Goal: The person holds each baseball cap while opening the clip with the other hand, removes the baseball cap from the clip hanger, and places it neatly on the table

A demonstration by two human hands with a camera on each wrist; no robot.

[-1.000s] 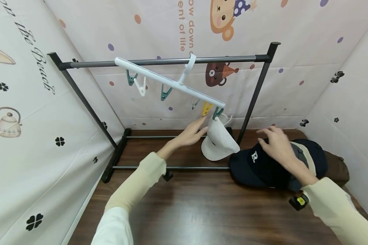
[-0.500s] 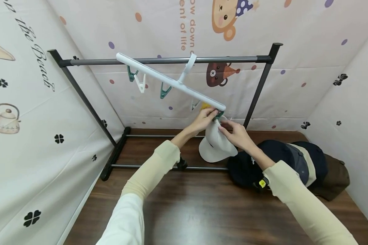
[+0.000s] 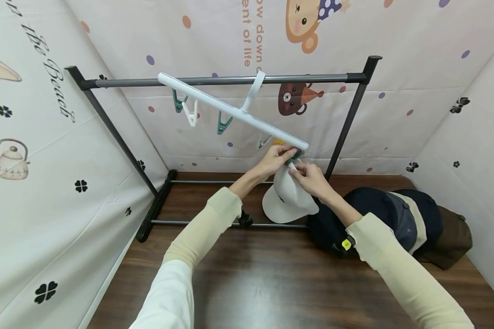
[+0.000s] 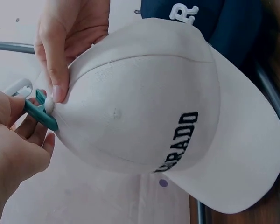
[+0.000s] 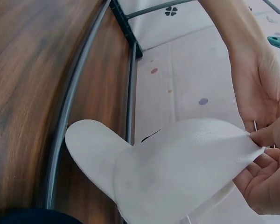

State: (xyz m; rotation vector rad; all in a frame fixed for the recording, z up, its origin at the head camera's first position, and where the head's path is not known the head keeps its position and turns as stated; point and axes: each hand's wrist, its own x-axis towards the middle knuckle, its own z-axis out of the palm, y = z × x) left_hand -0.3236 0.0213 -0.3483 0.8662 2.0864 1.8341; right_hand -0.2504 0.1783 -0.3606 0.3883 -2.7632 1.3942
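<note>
A white baseball cap [image 3: 290, 196] with dark lettering hangs brim-down under the low right end of a white hanger [image 3: 230, 109]. My left hand [image 3: 273, 161] pinches a dark green clip [image 4: 39, 114] at the top of the cap, right beside the cap's button. With thumb and fingers, my right hand [image 3: 310, 178] pinches the cap's fabric just below that clip. In the right wrist view the cap [image 5: 177, 163] stretches away from the pinching fingers, its brim toward the floor.
The hanger hooks over a dark metal rack's bar [image 3: 304, 80]. Other clips hang from it, including a white clip [image 3: 190, 114], a green clip [image 3: 223, 124] and a yellow clip [image 3: 278, 141]. Several caps, a navy one [image 3: 364, 205] among them, lie stacked on the wooden floor [image 3: 255, 274].
My left hand rose to the green clip and took hold of it. My right hand came left from over the stacked caps and now pinches the white cap, which hangs slightly lower.
</note>
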